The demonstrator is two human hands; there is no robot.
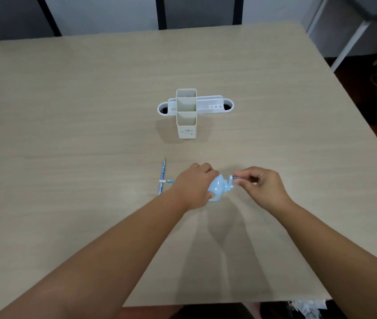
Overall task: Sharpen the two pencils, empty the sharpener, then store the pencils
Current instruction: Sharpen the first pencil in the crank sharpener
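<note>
Left hand (pixel 194 185) grips sharpener (pixel 217 188); right hand (pixel 260 184) seemingly pinches crank (pixel 233 180).

table (pixel 67 111): pale wood-grain | wall (pixel 102 12): grey panels, dark uprights | floor (pixel 367 72): dark, possibly wood

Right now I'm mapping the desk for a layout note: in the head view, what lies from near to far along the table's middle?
Light blue sharpener held in both hands, then bare tabletop, then the white desk organizer, then the table's far edge.
</note>
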